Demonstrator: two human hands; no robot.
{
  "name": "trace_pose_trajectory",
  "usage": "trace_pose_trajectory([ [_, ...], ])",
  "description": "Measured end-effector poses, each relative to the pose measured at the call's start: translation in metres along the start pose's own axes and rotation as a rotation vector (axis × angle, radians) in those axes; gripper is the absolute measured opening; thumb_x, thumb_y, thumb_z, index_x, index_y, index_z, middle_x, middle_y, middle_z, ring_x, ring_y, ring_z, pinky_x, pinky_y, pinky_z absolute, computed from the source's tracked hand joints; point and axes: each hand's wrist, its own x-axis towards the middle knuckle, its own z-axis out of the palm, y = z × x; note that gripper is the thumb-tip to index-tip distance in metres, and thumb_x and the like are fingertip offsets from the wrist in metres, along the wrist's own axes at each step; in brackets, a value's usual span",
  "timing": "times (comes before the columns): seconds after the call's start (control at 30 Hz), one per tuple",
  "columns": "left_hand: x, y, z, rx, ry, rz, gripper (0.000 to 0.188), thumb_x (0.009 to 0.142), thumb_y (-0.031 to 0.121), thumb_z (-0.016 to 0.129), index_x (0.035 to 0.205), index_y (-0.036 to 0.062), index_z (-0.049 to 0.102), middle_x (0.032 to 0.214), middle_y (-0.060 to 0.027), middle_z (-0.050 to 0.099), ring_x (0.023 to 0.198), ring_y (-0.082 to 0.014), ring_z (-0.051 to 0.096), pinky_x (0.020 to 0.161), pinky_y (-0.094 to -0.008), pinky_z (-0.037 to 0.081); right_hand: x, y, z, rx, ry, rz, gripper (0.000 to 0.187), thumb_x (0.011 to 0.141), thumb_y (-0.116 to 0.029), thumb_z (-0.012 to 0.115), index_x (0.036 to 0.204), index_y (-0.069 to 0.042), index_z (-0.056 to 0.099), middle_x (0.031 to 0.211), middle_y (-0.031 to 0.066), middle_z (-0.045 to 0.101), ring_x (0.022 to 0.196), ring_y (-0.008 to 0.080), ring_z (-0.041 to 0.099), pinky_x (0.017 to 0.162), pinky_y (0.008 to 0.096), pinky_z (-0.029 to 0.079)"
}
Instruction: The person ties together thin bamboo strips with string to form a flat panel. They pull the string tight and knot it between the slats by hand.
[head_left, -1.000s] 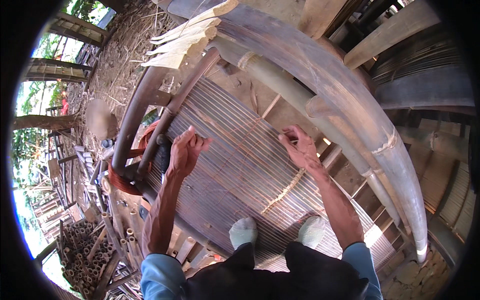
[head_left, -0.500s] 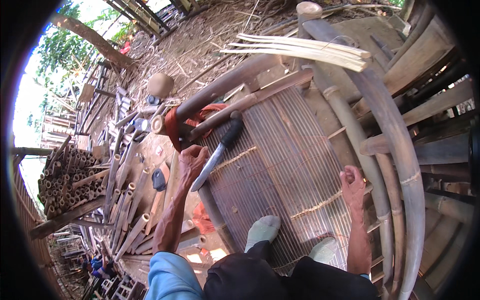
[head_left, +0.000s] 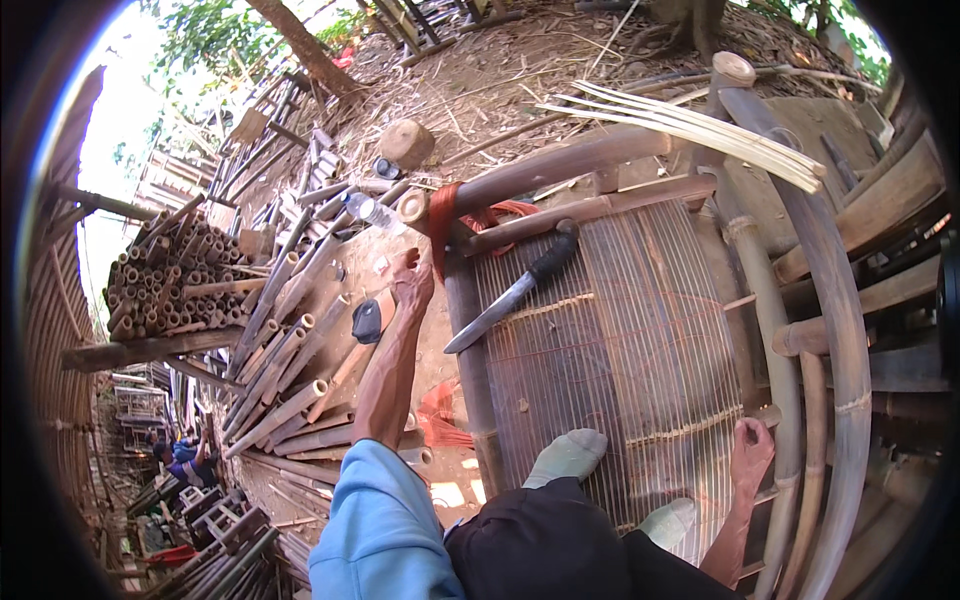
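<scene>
My left hand [head_left: 410,280] is raised with curled fingers off the left corner of a bamboo seat frame, beside red strips [head_left: 443,225] tied around that corner. What its fingers hold, if anything, is too small to see. Curled likewise, my right hand [head_left: 752,455] is at the right side of the slatted bamboo seat [head_left: 660,330], by the end of a woven binding; its grip is not clear. Thin reddish lines cross the slats. A knife [head_left: 500,310] with a black handle lies across the seat's left edge, its blade pointing toward my left forearm. My socked feet rest on the slats.
Pale split strips [head_left: 700,130] lie over the far right corner. Curved bamboo rails [head_left: 845,350] rise on the right. Cut bamboo poles [head_left: 280,375], a plastic bottle [head_left: 372,212] and a round stump [head_left: 407,144] are left. Another person [head_left: 190,462] is at the lower left.
The view has turned, shifting the scene rightward. My left hand has moved left, away from the knife. My right hand has come nearer to me along the seat's right side.
</scene>
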Motion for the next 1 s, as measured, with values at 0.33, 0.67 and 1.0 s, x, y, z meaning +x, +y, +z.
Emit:
trace_pose_trajectory([
  [0.33,0.004,0.015,-0.001,-0.251,-0.230,-0.118,0.023,0.092,0.015,0.067,0.104,-0.0025,0.076,0.088,-0.0101,0.077,0.080,-0.0179,0.071,0.074,-0.0298,0.055,-0.006,-0.017,0.009,0.022,-0.012,-0.014,0.010,0.092,-0.009,0.069,0.094,0.000,0.070,0.083,0.0074,0.069,0.072,0.0158,0.063,0.070,0.0324,0.053],
  [0.67,0.013,0.009,0.000,-0.480,-0.203,-0.402,0.038,0.095,0.020,0.068,0.123,-0.0061,0.066,0.082,-0.0115,0.074,0.066,-0.0151,0.068,0.059,-0.0277,0.053,-0.009,-0.017,0.005,0.007,-0.023,0.002,0.012,0.090,-0.011,0.071,0.094,0.000,0.070,0.080,0.0072,0.068,0.072,0.0156,0.064,0.070,0.0318,0.053],
  [1.0,0.071,-0.045,-0.018,-0.064,-0.189,-0.102,0.031,0.094,0.027,0.070,0.103,-0.0016,0.074,0.085,-0.0104,0.073,0.071,-0.0198,0.068,0.064,-0.0349,0.052,-0.017,-0.022,0.026,0.112,-0.032,-0.011,0.015,0.091,-0.012,0.071,0.095,0.002,0.071,0.082,0.0064,0.070,0.077,0.0117,0.065,0.073,0.0291,0.053],
])
